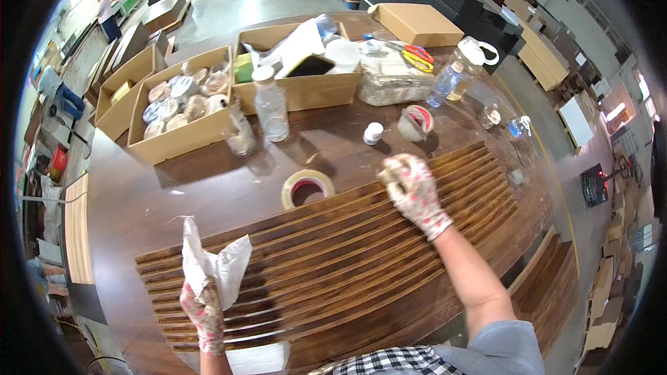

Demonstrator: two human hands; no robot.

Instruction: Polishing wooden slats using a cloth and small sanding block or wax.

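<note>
A dark brown slatted wooden panel (333,250) lies on the table before me. My left hand (203,309), in a white glove with pink spots, is closed round a crumpled white sheet (222,264), paper or cloth, above the panel's left end. My right hand (415,191), gloved the same way, is over the panel's far edge, right of the middle. Its fingers are curled together, and whatever they may hold is hidden. A roll of tape (308,182) lies flat just beyond the panel, between the hands. Past the right hand stands a small white bottle (373,133).
Cardboard boxes (306,94) line the table's far side, one filled with tape rolls (184,88). Clear bottles (271,111) stand near them. Red-and-yellow scissors (418,57) lie on a wrapped bundle (396,83). Another tape roll (415,123) is beyond my right hand. People work in the far left background.
</note>
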